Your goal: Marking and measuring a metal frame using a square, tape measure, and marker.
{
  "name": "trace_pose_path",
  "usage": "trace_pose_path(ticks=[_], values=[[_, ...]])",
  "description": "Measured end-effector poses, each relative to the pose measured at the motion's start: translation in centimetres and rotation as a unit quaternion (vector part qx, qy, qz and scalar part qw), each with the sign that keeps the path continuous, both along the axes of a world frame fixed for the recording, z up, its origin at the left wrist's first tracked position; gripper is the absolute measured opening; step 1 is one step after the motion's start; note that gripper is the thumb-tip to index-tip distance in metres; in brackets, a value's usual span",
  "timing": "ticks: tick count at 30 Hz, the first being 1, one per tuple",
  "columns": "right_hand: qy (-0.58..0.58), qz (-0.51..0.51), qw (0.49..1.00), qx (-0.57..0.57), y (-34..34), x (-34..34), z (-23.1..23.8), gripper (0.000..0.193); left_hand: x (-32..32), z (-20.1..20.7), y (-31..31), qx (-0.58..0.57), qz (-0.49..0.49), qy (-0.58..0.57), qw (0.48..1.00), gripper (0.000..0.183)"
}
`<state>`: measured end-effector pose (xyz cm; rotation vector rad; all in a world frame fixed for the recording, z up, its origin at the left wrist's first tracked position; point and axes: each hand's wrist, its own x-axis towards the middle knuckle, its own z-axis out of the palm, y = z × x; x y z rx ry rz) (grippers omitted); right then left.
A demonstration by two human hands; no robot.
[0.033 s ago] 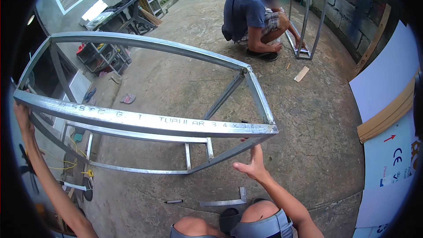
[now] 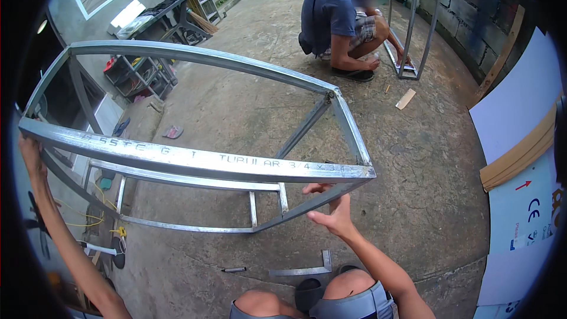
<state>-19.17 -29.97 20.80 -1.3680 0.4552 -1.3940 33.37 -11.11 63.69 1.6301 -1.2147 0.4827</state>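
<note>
A tall frame of welded square metal tubing (image 2: 195, 156) stands in front of me, its top a long rectangle. At its left near corner my left hand (image 2: 32, 156) is closed on the upright, fingers partly hidden behind the tube. My right hand (image 2: 335, 212) is at the right near upright, just below the top corner. Its fingers curl round behind the tube and show on the far side, while the thumb sticks out on the near side.
A marker (image 2: 234, 270) and a metal square (image 2: 304, 271) lie on the concrete by my knees. Beyond the frame a person (image 2: 338, 20) squats at another metal frame (image 2: 413, 29). White panels (image 2: 512, 118) line the right side. A shelf rack (image 2: 139, 77) and slippers (image 2: 173, 132) are at left.
My right hand has shifted slightly left and its fingers have curled round the upright. The frame has moved very slightly right in view. My left hand keeps its hold.
</note>
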Motion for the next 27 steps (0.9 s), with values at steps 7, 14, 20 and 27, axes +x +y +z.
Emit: trace_pose_path(ticks=[7, 14, 20, 27], values=[[-0.242, -0.094, 0.923, 0.285, -0.9, 1.9, 0.8, 0.03, -6.8, -0.5, -3.3, -0.035, 0.054, -0.03, 0.998, 0.008], [-0.247, -0.074, 0.946, 0.196, -2.3, -4.2, 7.3, 0.032, -6.4, 2.0, -1.5, -0.179, 0.012, 0.05, 0.982, 0.019], [-0.175, -0.166, 0.967, 0.085, -2.7, -12.8, 13.2, 0.032, -2.2, -2.6, 2.2, -0.196, -0.069, 0.098, 0.973, 0.018], [-0.105, -0.301, 0.947, 0.025, -0.7, -20.8, 15.7, 0.034, -9.1, -15.0, -4.2, -0.228, -0.148, 0.203, 0.941, 0.019]])
